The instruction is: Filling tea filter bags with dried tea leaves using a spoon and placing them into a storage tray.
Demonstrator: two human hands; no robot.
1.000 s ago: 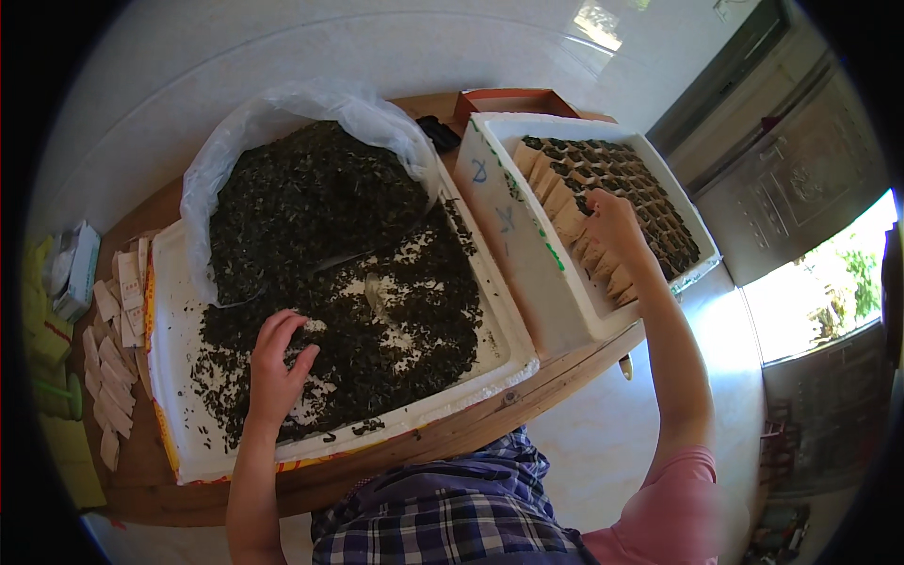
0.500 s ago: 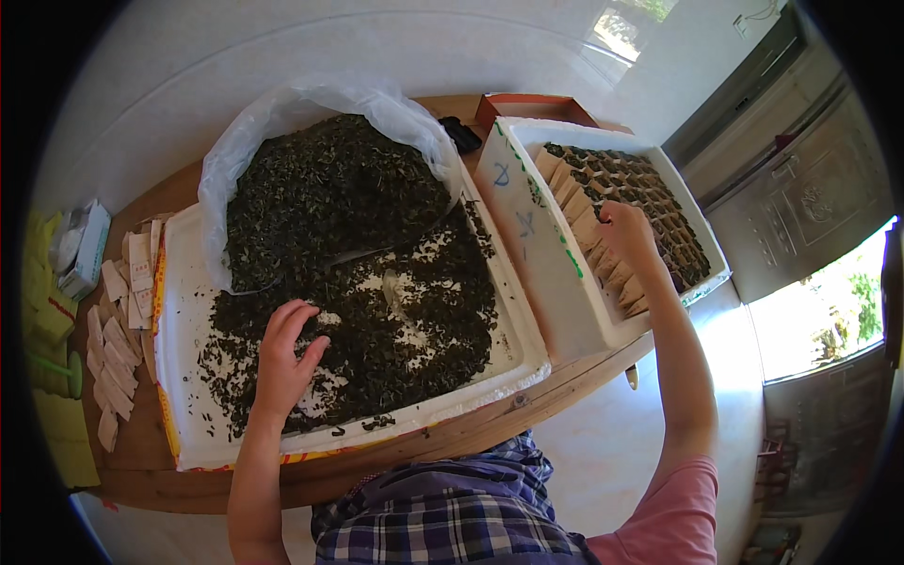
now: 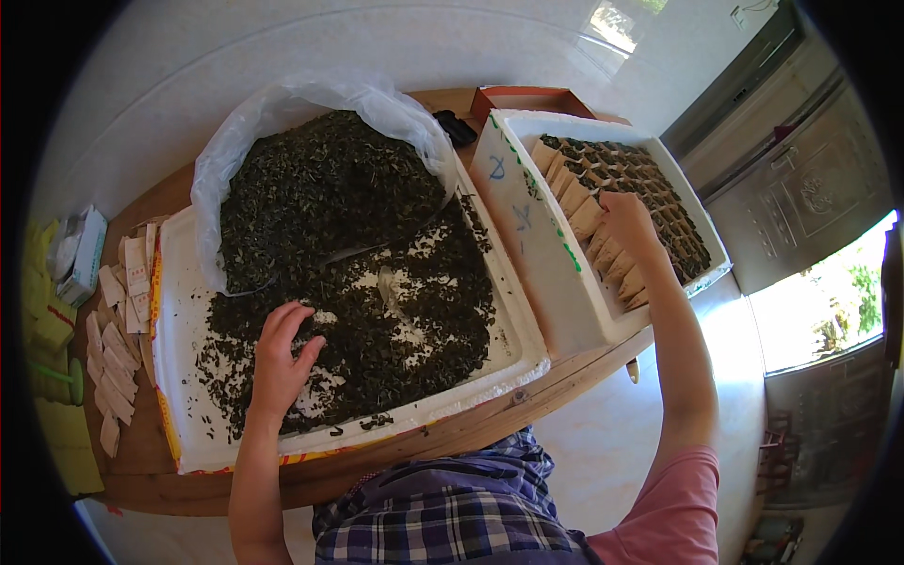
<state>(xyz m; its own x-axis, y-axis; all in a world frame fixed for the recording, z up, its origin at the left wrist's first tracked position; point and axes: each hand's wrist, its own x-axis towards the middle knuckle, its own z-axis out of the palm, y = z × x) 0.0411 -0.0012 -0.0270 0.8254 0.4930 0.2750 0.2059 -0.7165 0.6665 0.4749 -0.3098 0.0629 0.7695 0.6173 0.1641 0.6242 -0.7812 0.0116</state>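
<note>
White foam forms the tray (image 3: 521,375) across the middle of your wooden worktop (image 3: 202,497) and the box (image 3: 556,297) at its right end. Your left hand (image 3: 288,356) hovers over or touches the dark leaves (image 3: 414,353) near the tray's front edge, its grip partly open, thumb well apart from the curved fingers and the gap between them unfilled. A clear bag (image 3: 215,184), full of leaves, fills the tray's far side. Your right hand (image 3: 631,226) reaches into the box; its grip is bunched at the paper packets (image 3: 584,218), but you cannot tell whether it has hold of one. Those packets stand in rows, many with leaves at their tops, the ones along the left side leaning. Flat packets (image 3: 115,363) lie along the worktop's left edge, and a red carton (image 3: 534,97) sits at its far right corner.
</note>
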